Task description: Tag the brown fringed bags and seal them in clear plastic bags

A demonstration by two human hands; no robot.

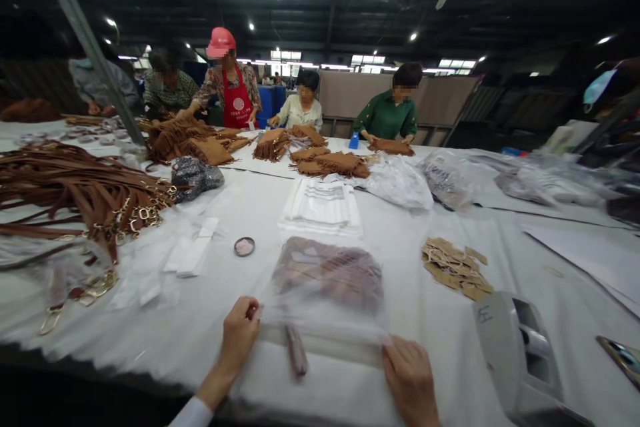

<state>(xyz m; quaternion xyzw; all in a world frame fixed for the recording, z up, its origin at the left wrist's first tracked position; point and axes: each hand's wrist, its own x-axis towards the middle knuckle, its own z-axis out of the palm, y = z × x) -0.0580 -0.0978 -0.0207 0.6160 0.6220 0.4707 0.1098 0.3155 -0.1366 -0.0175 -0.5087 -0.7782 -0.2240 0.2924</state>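
A frosted plastic bag (330, 287) with a brown fringed item inside lies flat on the white table before me. At its near left corner, my left hand (241, 327) pinches the plastic edge. My right hand (410, 373) is closed on the near right corner. Just below the bag's near edge, between my hands, rests a small wrapped brown roll (297, 350). Beyond the bag lies a stack of flat white printed bags (320, 203).
Brown straps with gold clasps (110, 200) are heaped at left, near white paper slips (193, 253) and a small round dish (245, 246). Cardboard tags (456, 267), a tape dispenser (517, 353) and a phone (620, 357) lie at right. Several co-workers handle brown fringed pieces (330, 163) across the table.
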